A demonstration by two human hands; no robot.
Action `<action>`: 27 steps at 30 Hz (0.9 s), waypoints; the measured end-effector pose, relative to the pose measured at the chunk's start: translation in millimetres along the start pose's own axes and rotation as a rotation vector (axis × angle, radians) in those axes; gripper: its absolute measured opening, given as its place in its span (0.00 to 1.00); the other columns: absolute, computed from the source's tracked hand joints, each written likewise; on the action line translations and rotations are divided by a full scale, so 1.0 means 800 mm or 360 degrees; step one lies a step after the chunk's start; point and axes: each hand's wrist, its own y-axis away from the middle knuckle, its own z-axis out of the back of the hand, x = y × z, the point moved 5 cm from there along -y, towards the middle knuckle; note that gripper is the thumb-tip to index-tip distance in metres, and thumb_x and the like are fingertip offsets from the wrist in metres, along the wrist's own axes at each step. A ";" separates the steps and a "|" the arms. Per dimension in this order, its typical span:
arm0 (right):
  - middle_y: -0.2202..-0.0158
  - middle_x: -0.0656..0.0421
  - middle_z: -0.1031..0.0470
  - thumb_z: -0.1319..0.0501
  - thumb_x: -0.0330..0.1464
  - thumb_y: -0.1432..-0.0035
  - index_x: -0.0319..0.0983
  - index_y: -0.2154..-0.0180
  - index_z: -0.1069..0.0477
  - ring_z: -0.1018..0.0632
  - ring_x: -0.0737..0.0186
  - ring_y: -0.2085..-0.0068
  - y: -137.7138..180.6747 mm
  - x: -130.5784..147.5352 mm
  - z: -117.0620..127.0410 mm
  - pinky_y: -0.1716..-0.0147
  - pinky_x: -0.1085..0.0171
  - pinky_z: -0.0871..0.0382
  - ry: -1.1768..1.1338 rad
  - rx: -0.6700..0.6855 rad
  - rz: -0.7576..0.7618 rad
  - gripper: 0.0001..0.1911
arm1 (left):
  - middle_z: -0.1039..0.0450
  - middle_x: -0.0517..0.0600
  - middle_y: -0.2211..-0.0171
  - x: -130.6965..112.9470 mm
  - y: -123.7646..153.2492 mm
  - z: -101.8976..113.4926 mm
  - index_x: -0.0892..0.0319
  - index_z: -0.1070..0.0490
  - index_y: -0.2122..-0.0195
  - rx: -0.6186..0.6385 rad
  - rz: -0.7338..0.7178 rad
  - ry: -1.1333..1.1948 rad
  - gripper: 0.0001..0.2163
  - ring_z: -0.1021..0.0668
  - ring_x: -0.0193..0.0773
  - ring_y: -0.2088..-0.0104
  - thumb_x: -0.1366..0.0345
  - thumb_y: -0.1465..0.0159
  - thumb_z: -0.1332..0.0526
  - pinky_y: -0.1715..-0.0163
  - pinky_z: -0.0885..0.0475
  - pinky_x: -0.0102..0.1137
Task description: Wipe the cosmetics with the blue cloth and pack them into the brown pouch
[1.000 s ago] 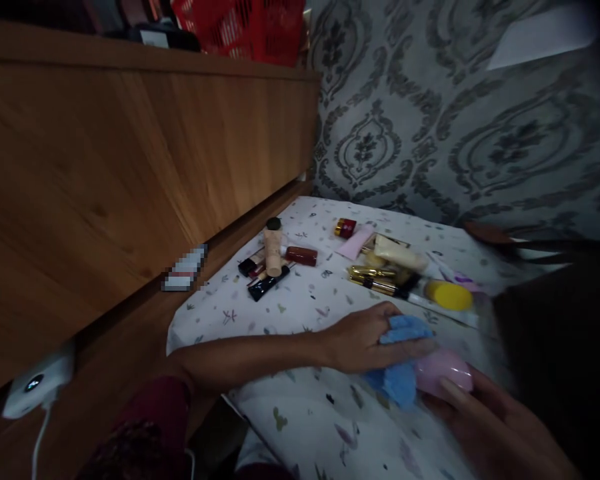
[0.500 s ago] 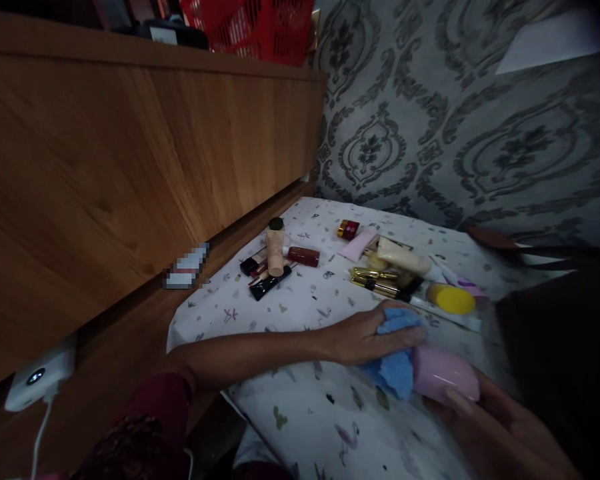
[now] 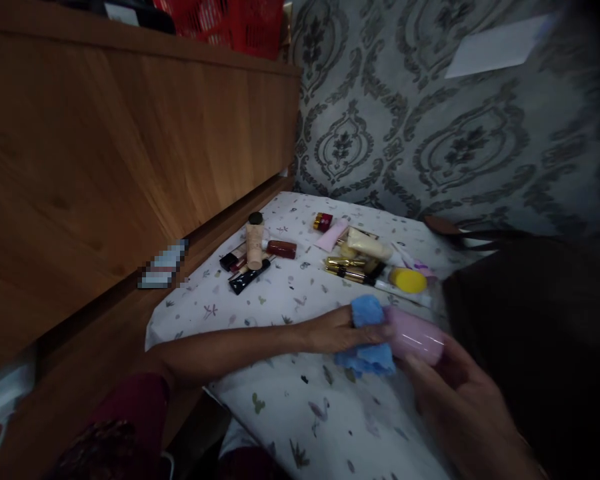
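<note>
Pink bottle point(image 3: 417, 337) has moved nearer the yellow lid point(image 3: 409, 281); right hand point(image 3: 473, 397) curls snugly round it, left hand point(image 3: 327, 331) pinches blue cloth point(image 3: 366, 360), best pressed lightly.

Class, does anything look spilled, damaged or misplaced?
Nothing stands out as spilled, damaged or misplaced. The right hand holds the pink container, the left hand a blue cloth against it. The pixelated item by the cabinet can't be judged.
</note>
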 end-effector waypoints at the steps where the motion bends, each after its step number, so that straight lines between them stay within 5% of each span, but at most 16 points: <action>1: 0.59 0.49 0.19 0.29 0.42 0.53 0.45 0.54 0.25 0.17 0.48 0.61 0.001 -0.003 -0.001 0.64 0.54 0.20 -0.0092 0.0027 -0.0111 0.23 | 0.29 0.47 0.70 0.000 0.001 -0.003 0.62 0.27 0.63 0.0010 -0.0002 0.0059 0.26 0.27 0.33 0.69 0.41 0.46 0.33 0.65 0.28 0.29; 6: 0.49 0.51 0.25 0.26 0.39 0.58 0.44 0.50 0.31 0.21 0.52 0.54 0.013 0.016 -0.003 0.61 0.56 0.21 -0.0164 0.0087 0.0048 0.32 | 0.27 0.47 0.71 0.007 0.007 -0.019 0.63 0.27 0.56 0.0141 0.0084 0.0308 0.33 0.28 0.30 0.76 0.41 0.54 0.28 0.77 0.32 0.25; 14: 0.50 0.53 0.29 0.31 0.39 0.46 0.46 0.46 0.32 0.24 0.55 0.55 0.023 0.034 0.006 0.68 0.62 0.22 0.0279 -0.0002 0.0548 0.26 | 0.31 0.44 0.81 0.023 0.007 -0.018 0.64 0.29 0.69 0.0119 0.0380 0.0296 0.31 0.29 0.29 0.82 0.39 0.59 0.27 0.82 0.35 0.25; 18: 0.51 0.53 0.30 0.33 0.39 0.43 0.45 0.45 0.32 0.24 0.56 0.58 0.022 0.033 0.012 0.69 0.62 0.23 0.0482 -0.0074 0.0710 0.24 | 0.33 0.43 0.84 0.020 0.004 -0.017 0.63 0.31 0.75 0.0168 0.0347 0.0202 0.32 0.32 0.28 0.84 0.35 0.61 0.30 0.82 0.35 0.26; 27: 0.54 0.51 0.29 0.36 0.50 0.44 0.42 0.47 0.31 0.27 0.61 0.72 0.023 0.038 0.017 0.72 0.58 0.25 0.0766 -0.0198 0.0678 0.28 | 0.31 0.44 0.81 0.013 0.006 -0.013 0.62 0.30 0.76 0.0099 0.0380 0.0179 0.30 0.30 0.29 0.82 0.35 0.55 0.32 0.84 0.34 0.26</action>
